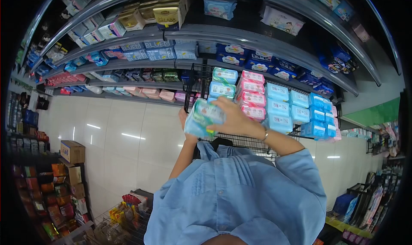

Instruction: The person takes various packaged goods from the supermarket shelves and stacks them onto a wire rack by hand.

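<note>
My right hand [235,118] is closed on a light blue, green and white plastic-wrapped pack [204,115], with fingers over its top and right side. The pack is held in the air, tilted, in front of the black wire basket [257,145]. My left hand [183,117] is at the pack's left side, mostly hidden behind it; whether its fingers grip the pack cannot be made out. Just beyond, similar green and blue packs [222,89] are stacked in the basket. Beside them stand pink packs [253,100] and light blue packs [279,108] in rows.
Store shelves [253,39] curve across the front, with dark blue packs [259,65] behind the basket and blue boxes [159,53] to the left. Cardboard boxes [72,152] stand at the left by a snack display. The tiled floor [116,133] shows on both sides.
</note>
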`<act>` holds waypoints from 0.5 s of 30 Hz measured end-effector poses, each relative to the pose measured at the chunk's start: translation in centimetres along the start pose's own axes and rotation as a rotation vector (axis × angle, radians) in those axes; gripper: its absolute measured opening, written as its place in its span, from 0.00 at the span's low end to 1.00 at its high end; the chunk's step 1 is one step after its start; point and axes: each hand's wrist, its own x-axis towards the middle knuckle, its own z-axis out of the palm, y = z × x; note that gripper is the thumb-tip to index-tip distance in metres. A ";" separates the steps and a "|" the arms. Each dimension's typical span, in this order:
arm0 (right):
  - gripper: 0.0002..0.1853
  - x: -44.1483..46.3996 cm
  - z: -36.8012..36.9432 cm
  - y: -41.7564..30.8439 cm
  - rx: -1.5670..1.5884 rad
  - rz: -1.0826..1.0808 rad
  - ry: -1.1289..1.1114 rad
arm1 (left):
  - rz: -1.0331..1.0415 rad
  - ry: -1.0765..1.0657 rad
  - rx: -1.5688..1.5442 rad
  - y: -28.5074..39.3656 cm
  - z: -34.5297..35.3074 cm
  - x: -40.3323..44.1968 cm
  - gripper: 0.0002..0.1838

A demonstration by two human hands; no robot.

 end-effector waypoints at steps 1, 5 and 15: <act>0.38 1.0 -1.4 0.0 0.009 -0.022 -0.002 | 0.040 -0.044 0.117 2.2 -0.8 0.3 0.35; 0.31 6.4 -7.3 -1.1 -0.212 -0.335 0.101 | -0.039 0.102 0.331 7.3 -1.2 0.8 0.29; 0.28 15.3 -5.0 7.6 -0.410 -0.652 -0.303 | -0.016 0.163 0.358 6.8 -0.9 0.6 0.28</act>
